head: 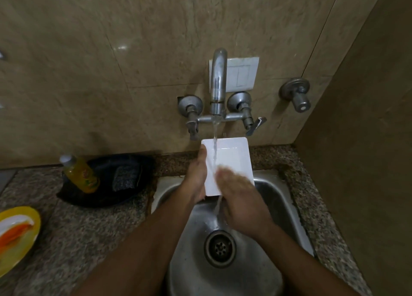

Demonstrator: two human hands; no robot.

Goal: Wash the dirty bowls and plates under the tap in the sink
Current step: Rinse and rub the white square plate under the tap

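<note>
beige tiled wall and speckled granite counter (93, 224) frame a steel sink (276, 202) at six o'clock, tap (219, 81) running at twelve. my left hand (196, 179) grips the white square plate (231, 159) by its nine o'clock edge under the stream, and my right hand (240, 197), fingers blurred and seemingly flat, rubs its face. rinsing is underway i judge; next comes the yellow plate (13, 246) at eight o'clock.

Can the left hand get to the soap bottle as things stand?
Probably not at once: the left hand grips the white plate under the tap. The soap bottle stands left of the sink with nothing between, so once the plate is released the way looks free.
</note>
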